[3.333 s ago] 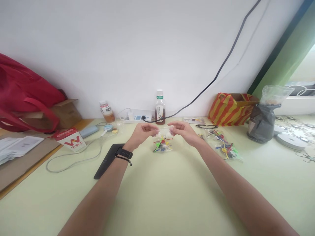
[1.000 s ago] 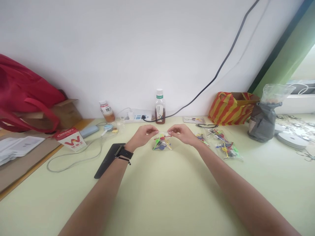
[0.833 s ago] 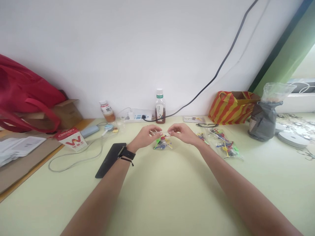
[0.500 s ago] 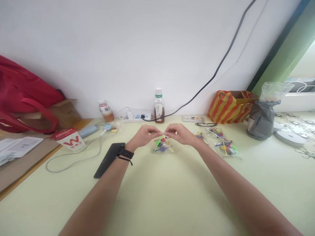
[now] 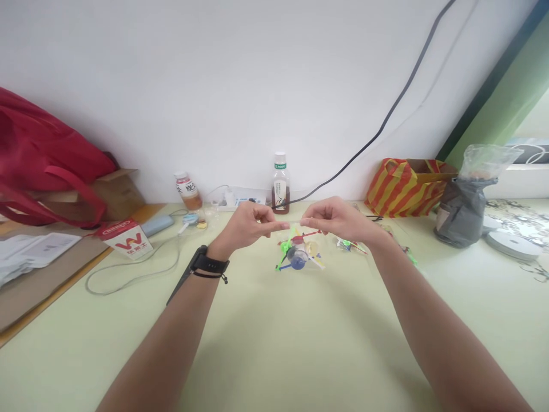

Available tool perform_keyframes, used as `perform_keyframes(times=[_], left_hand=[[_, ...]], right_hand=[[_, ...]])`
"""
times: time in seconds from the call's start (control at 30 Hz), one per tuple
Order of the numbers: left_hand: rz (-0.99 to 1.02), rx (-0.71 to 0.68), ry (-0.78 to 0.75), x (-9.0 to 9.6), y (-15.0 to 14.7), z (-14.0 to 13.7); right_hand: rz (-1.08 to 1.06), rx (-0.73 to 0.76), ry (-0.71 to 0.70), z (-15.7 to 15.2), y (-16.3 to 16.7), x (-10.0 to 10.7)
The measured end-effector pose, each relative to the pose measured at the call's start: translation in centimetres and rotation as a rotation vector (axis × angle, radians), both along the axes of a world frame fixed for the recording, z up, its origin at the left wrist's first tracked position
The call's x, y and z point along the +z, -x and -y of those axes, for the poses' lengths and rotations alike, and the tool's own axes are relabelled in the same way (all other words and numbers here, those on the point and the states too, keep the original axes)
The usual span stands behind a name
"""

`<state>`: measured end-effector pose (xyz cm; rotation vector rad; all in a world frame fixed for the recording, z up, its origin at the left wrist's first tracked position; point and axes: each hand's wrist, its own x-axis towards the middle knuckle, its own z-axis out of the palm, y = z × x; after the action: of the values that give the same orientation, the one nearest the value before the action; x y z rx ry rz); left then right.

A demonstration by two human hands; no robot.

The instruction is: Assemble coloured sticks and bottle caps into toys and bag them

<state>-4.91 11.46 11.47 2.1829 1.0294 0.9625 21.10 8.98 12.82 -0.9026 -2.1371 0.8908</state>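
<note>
A clear plastic bag (image 5: 302, 252) of small colourful plastic parts hangs between my hands, with green, red, blue, yellow and white pieces showing through it. On one side, my left hand (image 5: 253, 225) pinches the bag's upper edge between thumb and fingers. My right hand (image 5: 337, 219) pinches that edge at the other side, a short gap away. Whether the bag's top is sealed or parted cannot be made out. Behind the right hand and forearm lie more bags of similar parts (image 5: 350, 246), partly hidden.
Against the wall stand a dark drink bottle (image 5: 281, 186), a smaller bottle (image 5: 189, 191) and a striped bag (image 5: 405, 186). A grey bag (image 5: 458, 212) and white spools (image 5: 512, 245) are at right. A red-and-white box (image 5: 126, 240), a cable and a black phone (image 5: 180, 280) lie left.
My hands have moved apart, stretching the bag's upper edge between them. The bag now looks larger and spread wider. My right arm covers more of the bags at right.
</note>
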Motion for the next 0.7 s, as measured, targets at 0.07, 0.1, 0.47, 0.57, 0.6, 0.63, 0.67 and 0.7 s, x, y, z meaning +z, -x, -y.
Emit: perform_keyframes(times=[0.07,0.1,0.47,0.57,0.6,0.63,0.67,0.7], left_hand=[[-0.012,-0.014,-0.01,0.2,0.2,0.1],[-0.03,-0.022,-0.007,0.2,0.3,0.0],[-0.141,-0.033,0.064,-1.3,2.1,-1.8],[-0.177,-0.078,0.054,-1.5,2.1,-1.8],[-0.185,-0.082,0.053,-1.5,2.1,-1.8],[-0.189,-0.084,0.053,-1.5,1.9,-1.8],[-0.19,-0.089,0.053,-1.6,1.6,-1.7],[-0.191,-0.105,0.059,-1.7,1.0,-1.4]], right_hand=[[0.039,-0.027,-0.018,0.7,-0.3,0.9],[0.075,-0.044,-0.031,1.1,-0.6,1.4],[0.568,-0.16,-0.121,2.5,-1.6,-0.4],[0.467,-0.163,-0.229,3.9,-1.4,1.7],[0.372,-0.222,-0.324,4.7,-1.6,2.7],[0.27,-0.307,-0.431,5.5,-2.0,3.7],[0.14,-0.435,-0.562,6.2,-2.5,4.6],[0.026,-0.511,-0.665,6.9,-3.2,5.2]])
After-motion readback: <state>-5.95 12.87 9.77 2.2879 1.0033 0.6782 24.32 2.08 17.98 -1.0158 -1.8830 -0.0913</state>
